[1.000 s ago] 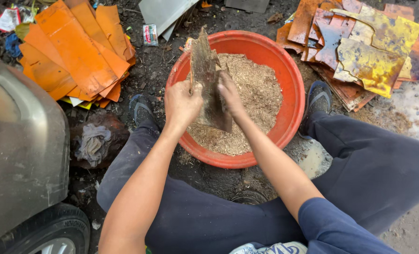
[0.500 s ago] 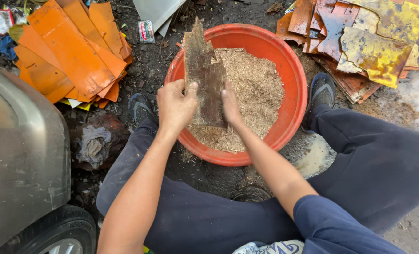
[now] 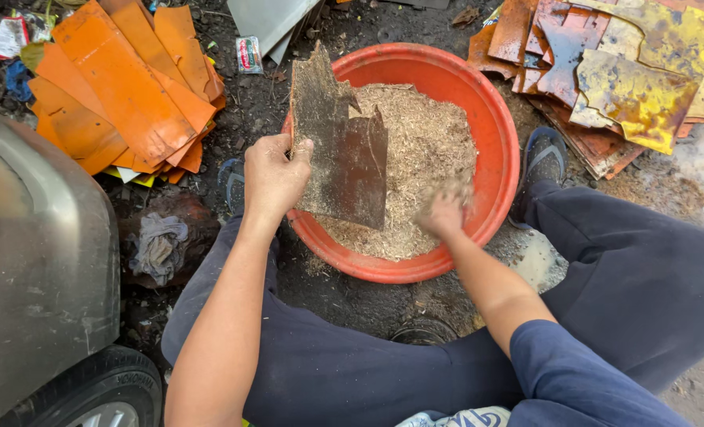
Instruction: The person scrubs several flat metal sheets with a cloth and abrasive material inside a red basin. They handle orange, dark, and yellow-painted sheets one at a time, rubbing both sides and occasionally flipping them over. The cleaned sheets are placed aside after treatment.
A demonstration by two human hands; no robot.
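An orange-red plastic basin (image 3: 500, 134) stands on the dirt between my legs, holding a heap of pale sawdust (image 3: 427, 142). My left hand (image 3: 273, 175) grips the left edge of a jagged, dirty brown sheet (image 3: 342, 150) and holds it upright over the basin's near left side. My right hand (image 3: 444, 212) is down in the sawdust at the basin's near right, dusted with it and blurred; I cannot tell whether it grips a handful.
A pile of orange sheets (image 3: 122, 87) lies at the upper left, a pile of rusty yellow-stained sheets (image 3: 620, 71) at the upper right. A grey vehicle body (image 3: 35, 269) and tyre (image 3: 107, 391) stand at the left. A crumpled rag (image 3: 158, 243) lies beside my left leg.
My right hand has let go of the brown sheet and dropped into the sawdust. The left hand now holds the sheet alone, shifted slightly left.
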